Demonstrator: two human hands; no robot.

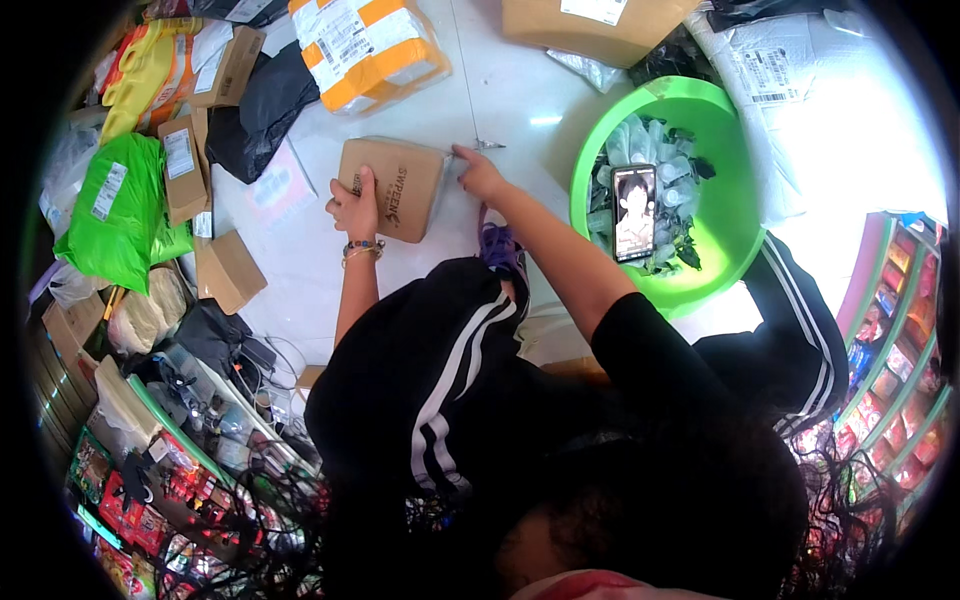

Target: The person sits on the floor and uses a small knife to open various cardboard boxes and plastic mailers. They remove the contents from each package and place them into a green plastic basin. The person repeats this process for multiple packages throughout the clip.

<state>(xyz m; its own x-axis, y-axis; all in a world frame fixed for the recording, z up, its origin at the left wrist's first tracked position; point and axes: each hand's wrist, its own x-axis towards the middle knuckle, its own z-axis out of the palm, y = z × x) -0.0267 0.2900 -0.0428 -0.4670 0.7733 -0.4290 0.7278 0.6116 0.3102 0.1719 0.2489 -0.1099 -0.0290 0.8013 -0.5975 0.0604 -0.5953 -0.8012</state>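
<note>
A brown cardboard box (397,187) with dark print lies on the pale tiled floor before me. My left hand (354,202) grips its left end, thumb on top and fingers curled along the side. Beaded bracelets circle that wrist. At the opposite end, my right hand (477,172) reaches its forefinger to the box's upper right corner, the other fingers bent under. Something small and greyish shows at that fingertip; whether it is held cannot be told. Just beyond the hand, a small shiny pointed item (489,145) lies on the floor.
On my right stands a green plastic tub (739,165) holding clear plastic containers (675,176) and a lit smartphone (634,214). Wrapped parcels lie around: an orange-and-white one (367,52), a green bag (112,217), a large carton (600,30). Shelves of packets (892,352) line the right side.
</note>
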